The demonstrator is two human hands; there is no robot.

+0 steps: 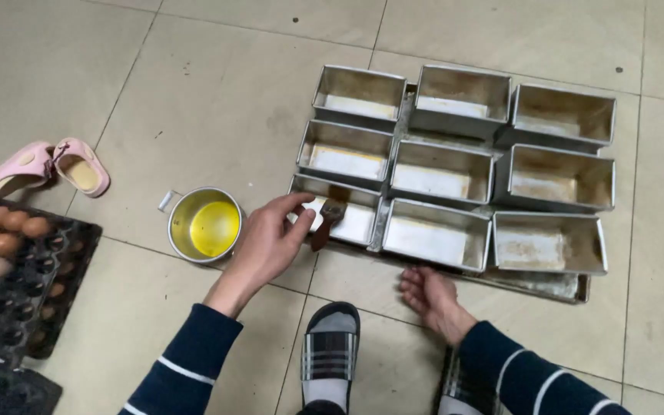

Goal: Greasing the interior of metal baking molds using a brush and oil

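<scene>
My left hand (268, 240) holds a small brush (327, 220) with a dark handle, its bristles inside the near-left loaf tin (347, 211). Several rectangular metal loaf tins sit in three rows on a flat baking tray (547, 286) on the tiled floor. A round metal cup (203, 225) holding yellow oil stands just left of my left hand. My right hand (430, 296) rests on the floor by the tray's near edge, fingers loosely curled, holding nothing.
A black egg tray (17, 284) with several brown eggs lies at the far left. A pair of pink slippers (48, 167) sits behind it. My feet in plaid slippers (330, 350) are at the bottom centre.
</scene>
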